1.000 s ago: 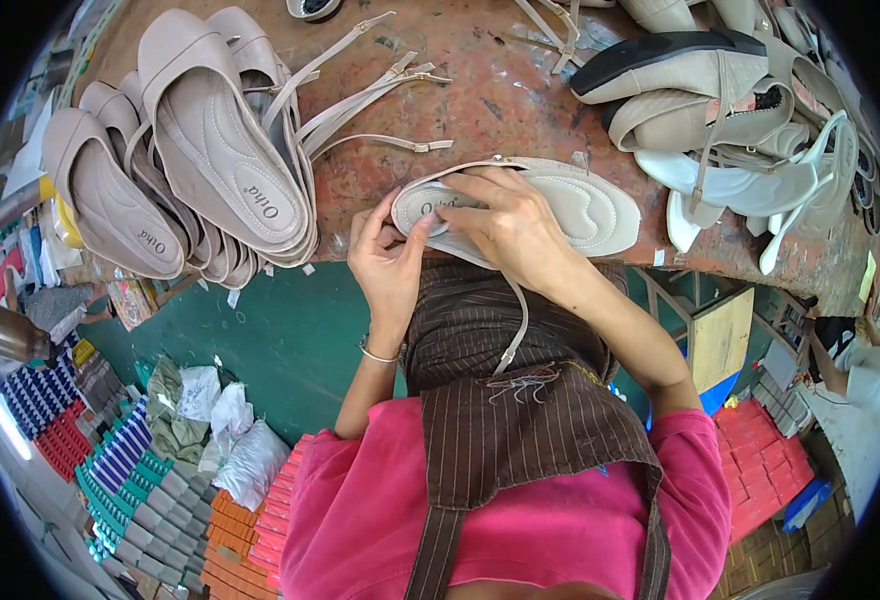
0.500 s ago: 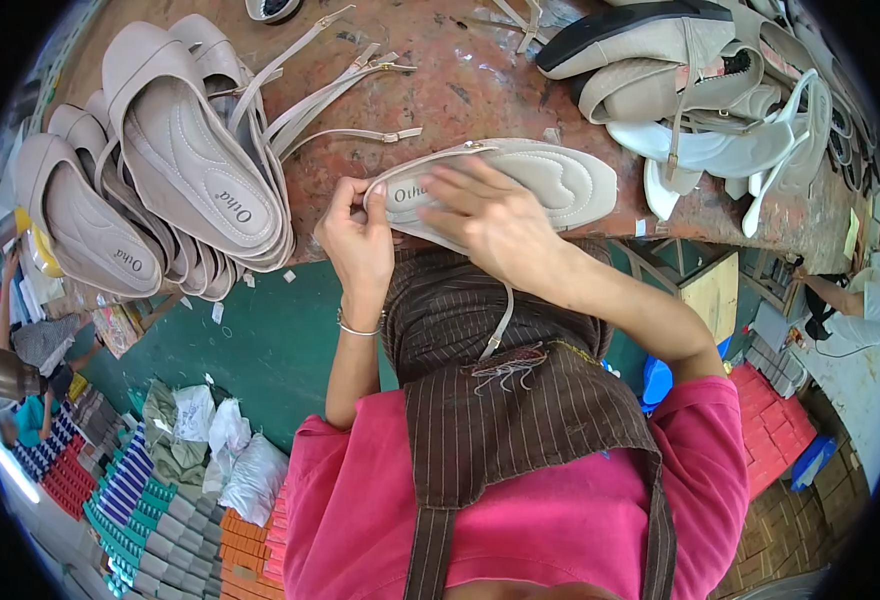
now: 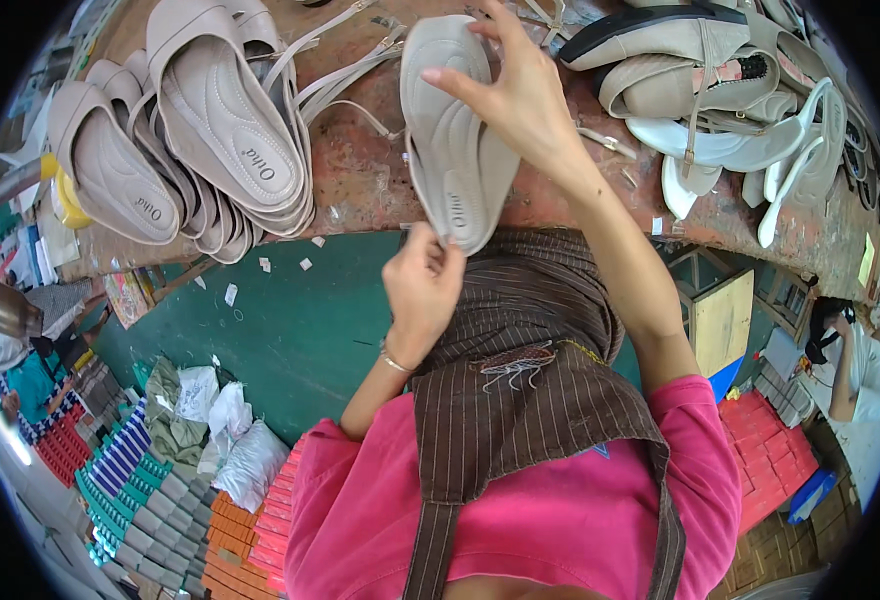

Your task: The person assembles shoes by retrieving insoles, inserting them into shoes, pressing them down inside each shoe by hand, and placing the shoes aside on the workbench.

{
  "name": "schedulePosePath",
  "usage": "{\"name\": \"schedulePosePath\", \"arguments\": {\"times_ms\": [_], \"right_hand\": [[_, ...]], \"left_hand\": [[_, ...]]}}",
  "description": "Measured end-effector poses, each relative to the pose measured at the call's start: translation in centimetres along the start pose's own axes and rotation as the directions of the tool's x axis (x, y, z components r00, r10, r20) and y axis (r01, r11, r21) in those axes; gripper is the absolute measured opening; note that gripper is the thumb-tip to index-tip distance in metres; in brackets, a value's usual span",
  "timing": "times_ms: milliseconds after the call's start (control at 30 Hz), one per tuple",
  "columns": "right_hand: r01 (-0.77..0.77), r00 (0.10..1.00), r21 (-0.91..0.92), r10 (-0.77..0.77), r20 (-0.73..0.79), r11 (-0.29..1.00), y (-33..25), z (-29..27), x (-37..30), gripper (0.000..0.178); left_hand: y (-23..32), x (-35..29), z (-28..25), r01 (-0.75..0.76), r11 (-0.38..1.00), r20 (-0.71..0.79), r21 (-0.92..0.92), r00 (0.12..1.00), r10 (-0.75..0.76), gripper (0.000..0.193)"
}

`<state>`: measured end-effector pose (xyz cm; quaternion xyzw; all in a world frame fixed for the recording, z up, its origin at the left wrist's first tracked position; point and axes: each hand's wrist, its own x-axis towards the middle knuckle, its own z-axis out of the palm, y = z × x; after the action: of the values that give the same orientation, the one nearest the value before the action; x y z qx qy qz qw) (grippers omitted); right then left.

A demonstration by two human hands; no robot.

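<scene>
A beige sandal footbed (image 3: 452, 150) with a stitched, cushioned surface stands lengthwise before me, its toe end away from me. My left hand (image 3: 425, 290) pinches its heel end near the table's front edge. Over the toe half, my right hand (image 3: 520, 95) has thumb and fingers spread wide; whether they touch the footbed is unclear. Beige material shows along the footbed's right side, and a buckled strap (image 3: 608, 142) lies beyond my right wrist. To the left, finished beige shoes (image 3: 230, 110) are stacked, with loose thin straps (image 3: 355, 75) beside them.
The worn reddish table (image 3: 360, 195) carries a pile of beige shoes and white soles (image 3: 710, 145) at the right. A yellow roll (image 3: 68, 200) sits at its left edge. White bags (image 3: 255, 465) and stacked coloured pieces (image 3: 140, 490) lie on the green floor. A person (image 3: 845, 370) is at far right.
The footbed has turned from lying crosswise to pointing away from me. My left hand has moved down and right to its heel; my right hand has moved up to the toe end.
</scene>
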<state>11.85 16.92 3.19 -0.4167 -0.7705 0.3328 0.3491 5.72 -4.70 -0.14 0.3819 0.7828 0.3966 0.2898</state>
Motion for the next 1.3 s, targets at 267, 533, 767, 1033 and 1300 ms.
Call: {"name": "schedulePosePath", "arguments": {"times_ms": [267, 533, 767, 1033, 1300], "right_hand": [[0.182, 0.877, 0.024, -0.173, 0.448, 0.983, -1.1, -4.7, -8.8, 0.028], [0.337, 0.879, -0.308, -0.180, 0.442, 0.890, 1.3, 0.0, -11.7, 0.056], [0.324, 0.881, -0.410, -0.115, 0.458, 0.853, 0.1, 2.9, -5.9, 0.052], [0.376, 0.906, -0.600, -0.142, 0.399, 0.706, 1.3, 5.4, -5.0, 0.032], [0.560, 0.826, -0.464, -0.417, 0.380, 0.686, 0.6, 3.7, -6.7, 0.029]], "left_hand": [[2.4, -1.5, 1.8, -0.465, 0.794, 0.158, 0.392, 0.884, 0.440, 0.023], [1.5, -2.5, 2.3, -0.476, 0.710, 0.318, 0.519, 0.878, 0.357, 0.053], [1.2, -2.2, 2.4, -0.505, 0.691, 0.366, 0.518, 0.860, 0.354, 0.055], [1.2, -1.2, 2.8, -0.514, 0.704, 0.443, 0.491, 0.843, 0.306, 0.053], [1.1, -0.7, 2.3, -0.529, 0.751, 0.457, 0.394, 0.822, 0.339, 0.046]]}}
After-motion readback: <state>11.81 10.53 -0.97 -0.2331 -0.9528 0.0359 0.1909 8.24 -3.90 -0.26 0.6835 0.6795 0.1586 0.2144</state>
